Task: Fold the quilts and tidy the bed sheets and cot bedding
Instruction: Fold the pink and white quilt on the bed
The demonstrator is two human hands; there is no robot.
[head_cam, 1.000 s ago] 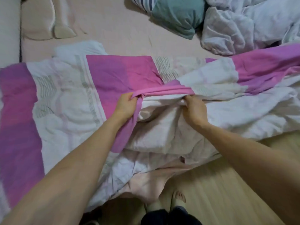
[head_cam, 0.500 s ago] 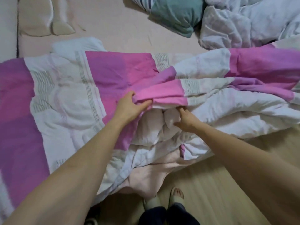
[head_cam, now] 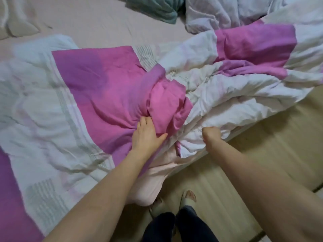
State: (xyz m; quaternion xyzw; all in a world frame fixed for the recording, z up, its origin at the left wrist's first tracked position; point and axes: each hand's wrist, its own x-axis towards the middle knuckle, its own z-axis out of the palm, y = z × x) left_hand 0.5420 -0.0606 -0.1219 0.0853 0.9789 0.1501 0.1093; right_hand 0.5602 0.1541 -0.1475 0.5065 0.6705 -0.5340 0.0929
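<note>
left hand (head_cam: 148, 135) lies on the quilt (head_cam: 104, 95), fingers tucked under a bunched pink fold and thumb spread out toward the right, so i read it as gripping that fold. my right hand (head_cam: 210, 135) is curled into a fist around the white edge of the quilt just right of the pink bunch. the quilt, white with pink and purple blocks, sprawls over the pale pink bed sheet (head_cam: 104, 23), its long axis running left to right along the bed's near edge, the right end rumpled and rising toward the far corner. beyond the quilt sit a teal pillow (head_cam: 157, 9) and a crumpled white blanket (head_cam: 218, 14). below the quilt's edge i see the wooden floor (head_cam: 262, 154).
</note>
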